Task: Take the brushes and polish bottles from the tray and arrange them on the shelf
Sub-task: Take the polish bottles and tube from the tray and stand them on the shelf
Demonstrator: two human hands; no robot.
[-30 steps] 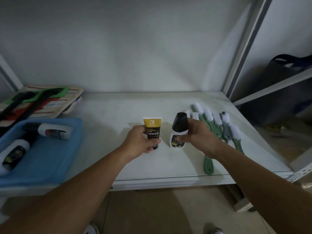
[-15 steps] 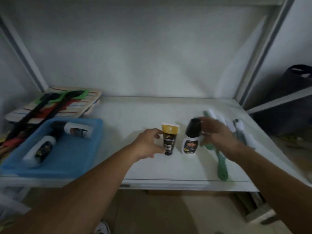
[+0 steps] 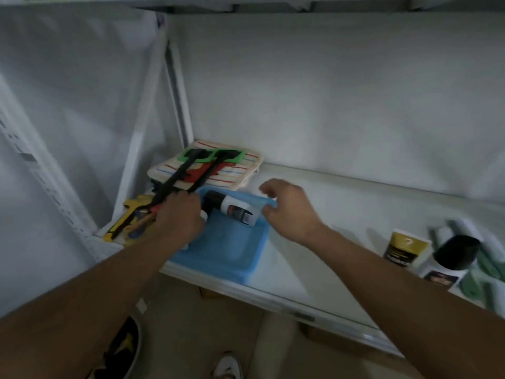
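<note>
head view: left hand [image 3: 179, 217] reaches down into the left side of the blue tray [image 3: 226, 250], fingers curled; whether it grips anything cannot be told. right hand [image 3: 287, 209] hovers open at the tray's right rim, just beside a white polish bottle [image 3: 235, 210] lying inside. yellow tube [image 3: 404, 248], black-capped bottle [image 3: 451, 262] and green brushes [image 3: 489, 265] sit on the shelf [image 3: 328, 242] at right
</note>
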